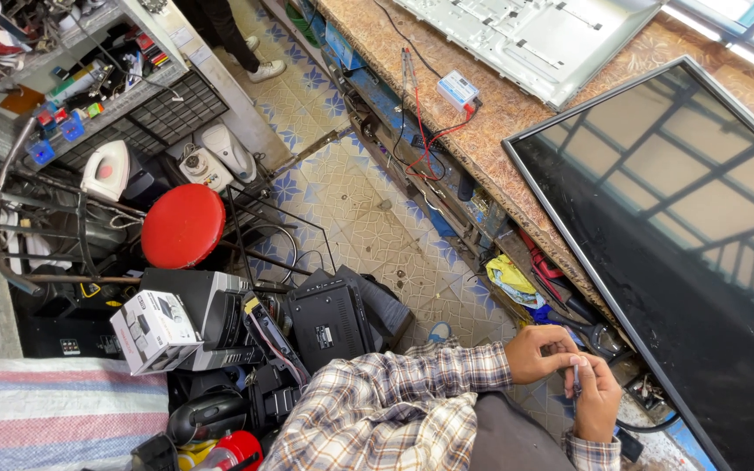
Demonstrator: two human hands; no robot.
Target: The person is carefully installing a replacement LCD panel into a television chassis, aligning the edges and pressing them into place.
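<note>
My left hand (536, 352) and my right hand (598, 403) meet at the lower right, just off the edge of the workbench (517, 113). Both hands pinch a small thin grey tool (576, 378) between their fingers; its tip is hidden. Plaid sleeves cover both forearms. A large flat screen panel (691, 244), black and reflecting window bars, lies on the bench right beside my hands.
A grey metal back panel (534, 35) and a small blue-white box with red wires (457, 90) lie further along the bench. Below are a patterned tile floor (351, 192), a red stool (182, 225), black electronics (329, 318), a white carton (154, 331) and cluttered shelves (89, 78).
</note>
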